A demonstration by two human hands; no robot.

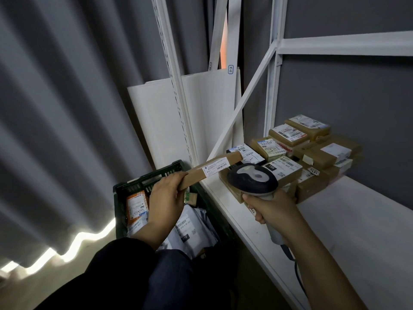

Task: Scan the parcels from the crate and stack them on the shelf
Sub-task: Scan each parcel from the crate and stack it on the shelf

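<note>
In the head view, the left hand (165, 198) gripped one end of a long, flat cardboard parcel (232, 158), fingers curled over its top edge. The parcel was held in the air above the far corner of the dark green crate (125, 189), slanting up toward the shelf. Its white shipping label (215, 168) faced upward.

The right hand (274, 211) was wrapped around the handle of a barcode scanner (252, 177), whose head sat just beside the label. The scanner's cable (298, 274) trailed down past the wrist.

The crate stood on the floor against the white shelf (357, 220) and held an orange mailer (136, 204) and grey poly mailers (192, 229). A cluster of labelled brown boxes (312, 148) was stacked at the shelf's back corner. A grey curtain (55, 108) hung on the left, and white boards (156, 119) leaned behind the shelf frame.
</note>
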